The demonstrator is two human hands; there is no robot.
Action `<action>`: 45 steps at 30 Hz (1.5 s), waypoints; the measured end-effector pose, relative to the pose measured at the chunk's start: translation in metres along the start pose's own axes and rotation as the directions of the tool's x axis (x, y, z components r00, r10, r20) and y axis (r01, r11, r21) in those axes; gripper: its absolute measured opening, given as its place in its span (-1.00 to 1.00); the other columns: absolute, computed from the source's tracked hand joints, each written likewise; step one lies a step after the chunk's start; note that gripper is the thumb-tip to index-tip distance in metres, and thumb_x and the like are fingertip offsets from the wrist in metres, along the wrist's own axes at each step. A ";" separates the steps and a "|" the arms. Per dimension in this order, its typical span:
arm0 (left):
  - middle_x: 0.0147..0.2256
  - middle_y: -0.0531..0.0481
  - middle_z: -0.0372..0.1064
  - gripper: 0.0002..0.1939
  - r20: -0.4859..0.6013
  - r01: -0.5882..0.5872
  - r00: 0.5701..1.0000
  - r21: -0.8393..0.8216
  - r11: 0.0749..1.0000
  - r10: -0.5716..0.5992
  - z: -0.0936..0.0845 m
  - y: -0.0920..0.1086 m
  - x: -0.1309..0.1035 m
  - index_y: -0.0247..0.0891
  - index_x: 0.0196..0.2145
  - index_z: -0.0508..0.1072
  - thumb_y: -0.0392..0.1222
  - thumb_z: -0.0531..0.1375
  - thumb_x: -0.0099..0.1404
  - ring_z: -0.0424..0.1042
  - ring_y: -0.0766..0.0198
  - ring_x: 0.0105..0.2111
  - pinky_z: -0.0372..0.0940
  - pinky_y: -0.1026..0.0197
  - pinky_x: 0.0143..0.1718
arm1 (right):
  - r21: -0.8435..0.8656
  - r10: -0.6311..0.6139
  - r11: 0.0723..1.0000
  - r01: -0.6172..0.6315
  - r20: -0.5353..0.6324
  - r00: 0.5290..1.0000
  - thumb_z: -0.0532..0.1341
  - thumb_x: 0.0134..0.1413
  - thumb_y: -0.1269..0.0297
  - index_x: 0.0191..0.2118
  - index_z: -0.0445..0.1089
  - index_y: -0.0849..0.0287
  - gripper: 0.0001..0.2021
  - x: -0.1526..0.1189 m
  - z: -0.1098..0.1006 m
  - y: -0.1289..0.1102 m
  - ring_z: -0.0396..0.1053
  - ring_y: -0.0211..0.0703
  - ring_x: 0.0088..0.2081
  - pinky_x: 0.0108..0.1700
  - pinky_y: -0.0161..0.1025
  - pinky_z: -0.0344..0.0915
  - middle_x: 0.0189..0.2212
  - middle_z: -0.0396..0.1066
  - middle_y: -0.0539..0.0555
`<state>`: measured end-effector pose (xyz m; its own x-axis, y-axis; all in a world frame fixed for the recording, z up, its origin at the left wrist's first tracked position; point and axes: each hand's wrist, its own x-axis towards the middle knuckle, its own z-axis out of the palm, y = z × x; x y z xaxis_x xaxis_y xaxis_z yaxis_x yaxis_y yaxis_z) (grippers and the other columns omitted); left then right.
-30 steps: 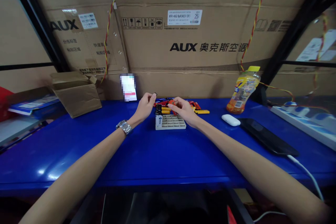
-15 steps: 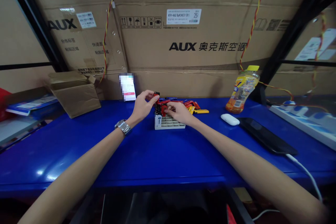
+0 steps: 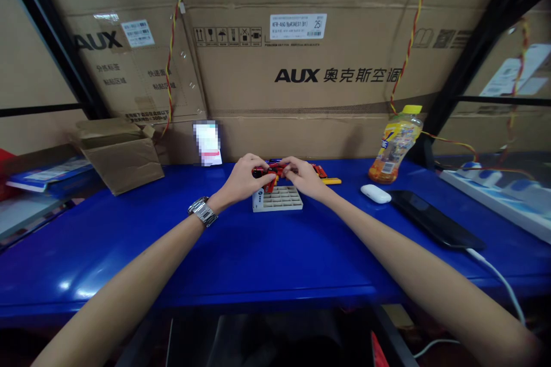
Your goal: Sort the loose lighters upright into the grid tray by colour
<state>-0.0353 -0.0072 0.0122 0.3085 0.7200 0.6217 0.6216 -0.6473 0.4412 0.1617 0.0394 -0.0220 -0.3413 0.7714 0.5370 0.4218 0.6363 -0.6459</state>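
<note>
A white divided tray (image 3: pixel 282 205) with several small compartments stands on the blue table. Above its back left corner, my left hand (image 3: pixel 243 179) is closed, with thumb and fingers around a red battery (image 3: pixel 269 186) with dark parts. My right hand (image 3: pixel 305 178) is at the tray's back edge, fingers pinched together among the red batteries; its fingertips partly hide what they grip. Behind the tray lies a loose pile of red batteries (image 3: pixel 319 170), partly covered by both hands. A yellow battery-like stick (image 3: pixel 331 181) rests at the pile's right.
A lit phone (image 3: pixel 208 143) leans against the large carton (image 3: pixel 245 137) behind. An open cardboard box (image 3: pixel 124 160) is at the left. To the right are a drink bottle (image 3: pixel 395 146), a white earphone case (image 3: pixel 376 193), a black phone (image 3: pixel 434 218) on a cable, and a power strip (image 3: pixel 491 192).
My left hand has moved slightly right and down, over the tray's back left. My right hand has lifted back from the compartments towards the pile, uncovering more of the tray.
</note>
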 end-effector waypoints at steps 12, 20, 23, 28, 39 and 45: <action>-0.30 -0.07 0.35 -0.91 0.052 0.019 0.998 0.019 1.000 -0.020 0.000 -0.005 0.001 -0.24 -0.40 0.42 -0.25 0.27 0.09 0.35 0.13 -0.19 0.29 0.02 -0.10 | 0.226 -0.069 0.974 0.030 0.167 0.984 0.21 -0.07 0.36 -0.22 0.34 0.19 -0.79 -0.009 0.003 -0.023 0.37 -0.20 -0.38 -0.27 -0.17 0.33 -0.44 0.41 0.01; -0.31 -0.06 0.36 -0.91 0.050 -0.003 0.999 0.020 1.000 0.002 -0.001 -0.003 0.000 -0.23 -0.39 0.37 -0.32 0.22 0.10 0.35 0.16 -0.24 0.29 0.06 -0.16 | 0.189 -0.135 0.976 0.111 0.117 0.984 0.20 0.02 0.31 -0.19 0.26 0.14 -0.80 -0.010 0.012 -0.022 0.34 -0.23 -0.39 -0.28 -0.21 0.32 -0.41 0.36 0.01; -0.32 -0.06 0.36 -0.97 0.012 0.015 1.000 -0.005 1.000 -0.015 -0.002 0.000 0.001 -0.23 -0.37 0.37 -0.25 0.18 0.19 0.35 0.18 -0.27 0.28 0.10 -0.22 | 0.167 -0.171 0.974 0.155 0.084 0.982 0.20 0.02 0.33 -0.18 0.24 0.14 -0.79 -0.010 0.013 -0.024 0.35 -0.22 -0.38 -0.27 -0.21 0.31 -0.38 0.37 0.02; -0.35 -0.07 0.39 -0.84 -0.064 0.046 0.997 -0.064 0.997 -0.051 -0.002 -0.002 0.002 -0.24 -0.38 0.37 -0.14 0.08 0.32 0.34 0.22 -0.33 0.26 0.14 -0.28 | 0.014 -0.220 0.976 0.219 0.064 0.973 0.18 0.07 0.32 -0.33 0.34 0.15 -0.96 -0.010 0.005 -0.031 0.33 -0.21 -0.36 -0.25 -0.21 0.27 -0.39 0.39 0.04; -0.35 -0.06 0.45 -0.65 -0.059 0.110 0.991 -0.112 0.988 -0.117 0.001 -0.012 0.000 -0.22 -0.39 0.40 -0.06 -0.07 0.41 0.41 0.20 -0.30 0.24 0.13 -0.23 | -0.402 -0.111 0.912 0.084 -0.042 0.993 0.09 0.05 0.38 -0.39 0.42 0.18 -0.85 0.000 -0.043 0.020 0.36 -0.13 -0.36 -0.24 -0.15 0.25 -0.40 0.44 0.12; -0.34 -0.09 0.48 -0.74 -0.053 0.205 0.977 -0.003 0.979 -0.205 0.003 -0.056 -0.003 -0.22 -0.40 0.41 -0.18 -0.03 0.34 0.43 0.14 -0.30 0.26 0.10 -0.22 | -0.551 -0.002 0.834 0.005 0.006 1.000 0.07 0.10 0.37 -0.30 0.47 0.19 -0.78 0.002 -0.066 0.054 0.36 -0.06 -0.30 -0.18 -0.08 0.25 -0.33 0.46 0.18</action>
<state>-0.0690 0.0274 -0.0167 0.1360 0.8231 0.5514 0.6695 -0.4866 0.5612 0.2389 0.0749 -0.0198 -0.3473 0.7701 0.5351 0.8132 0.5314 -0.2371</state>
